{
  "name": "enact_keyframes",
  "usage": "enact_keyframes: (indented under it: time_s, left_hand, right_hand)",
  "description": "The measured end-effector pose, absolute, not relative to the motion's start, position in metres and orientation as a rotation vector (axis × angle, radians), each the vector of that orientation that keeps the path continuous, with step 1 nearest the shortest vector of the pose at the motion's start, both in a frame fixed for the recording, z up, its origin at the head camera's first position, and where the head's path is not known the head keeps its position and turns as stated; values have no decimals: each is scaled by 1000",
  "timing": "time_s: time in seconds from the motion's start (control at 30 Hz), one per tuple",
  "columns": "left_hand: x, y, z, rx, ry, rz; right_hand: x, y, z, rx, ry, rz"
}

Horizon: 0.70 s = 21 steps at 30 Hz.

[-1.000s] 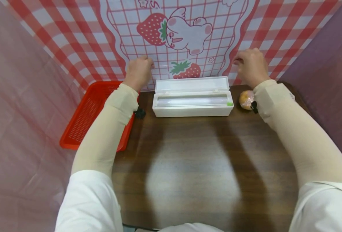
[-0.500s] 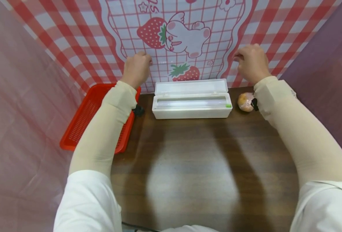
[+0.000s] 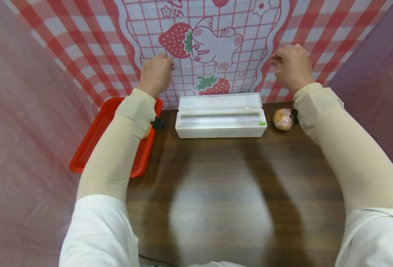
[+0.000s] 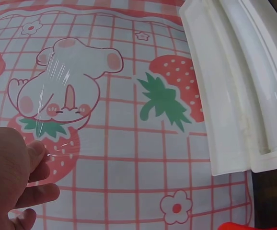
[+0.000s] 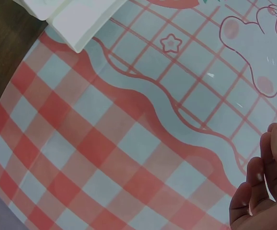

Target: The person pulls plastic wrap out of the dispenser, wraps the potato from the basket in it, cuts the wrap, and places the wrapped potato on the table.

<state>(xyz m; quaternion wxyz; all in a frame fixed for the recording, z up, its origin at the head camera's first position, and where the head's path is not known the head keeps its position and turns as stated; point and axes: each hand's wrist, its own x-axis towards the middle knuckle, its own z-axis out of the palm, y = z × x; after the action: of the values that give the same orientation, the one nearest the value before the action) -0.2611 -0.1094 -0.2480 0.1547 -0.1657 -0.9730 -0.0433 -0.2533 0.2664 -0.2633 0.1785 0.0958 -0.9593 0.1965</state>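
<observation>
A thin sheet of clear plastic wrap [image 4: 57, 72] shows as glints and fine creases over the printed cloth; its full outline cannot be made out. My left hand [image 3: 156, 74] pinches it between thumb and index finger, as the left wrist view shows. Opposite, my right hand [image 3: 294, 68] holds its thumb against the index finger at the wrap's other side, other fingers loosely bent. Below and between both hands stands a white plastic-wrap box [image 3: 221, 131], lid raised, roll inside, with a green tab [image 3: 262, 123] at its right end.
A round, yellowish, film-wrapped fruit [image 3: 282, 119] sits right of the box. A red basket [image 3: 79, 163] stands at left, with something yellow [image 3: 147, 132] partly hidden behind my left sleeve. Behind hangs a red-and-white checked cloth [image 3: 79, 48]; pinkish curtains [image 3: 23, 148] flank the brown table [image 3: 216, 178].
Both hands have risen a little in the head view, away from the box, keeping roughly the same distance apart. The yellow thing in the basket has come into view beside my left sleeve.
</observation>
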Motion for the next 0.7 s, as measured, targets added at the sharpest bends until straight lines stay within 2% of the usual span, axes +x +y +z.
enact_keyframes:
  time_s: [0.7]
  left_hand:
    - [-259,-108,-220,-447,-2770,-127]
  right_hand:
    - [-252,266,-238,252,-2700,568]
